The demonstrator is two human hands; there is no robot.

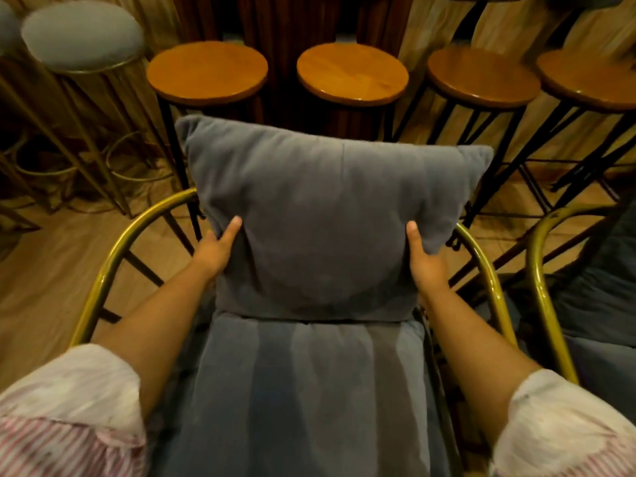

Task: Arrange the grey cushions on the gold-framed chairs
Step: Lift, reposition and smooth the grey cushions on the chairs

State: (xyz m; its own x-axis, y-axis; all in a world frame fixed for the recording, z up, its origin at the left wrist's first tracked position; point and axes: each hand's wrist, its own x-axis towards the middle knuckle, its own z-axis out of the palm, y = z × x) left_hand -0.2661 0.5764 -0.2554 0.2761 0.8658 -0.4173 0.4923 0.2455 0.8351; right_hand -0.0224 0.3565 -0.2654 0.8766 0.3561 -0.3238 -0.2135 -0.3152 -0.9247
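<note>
Cushion [330, 215] between both hands' fingers [231, 228].

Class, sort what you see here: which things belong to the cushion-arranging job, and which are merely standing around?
In the job: back cushion, seat cushion, gold chair frame, left hand, right hand.

Standing around: wooden stools, grey padded stool, curtains.

1. The back cushion [330, 215] stands upright at the rear of the chair [103, 273], its lower edge touching the seat cushion [309, 390].
2. The left hand [215, 247] grips its left side, the right hand [425, 259] its right side.
3. Four stools [352, 74] stand in a row behind the chair.
4. A padded stool [82, 34] stands at far left.
5. A second chair [540, 270] sits just beside, to the right.
</note>
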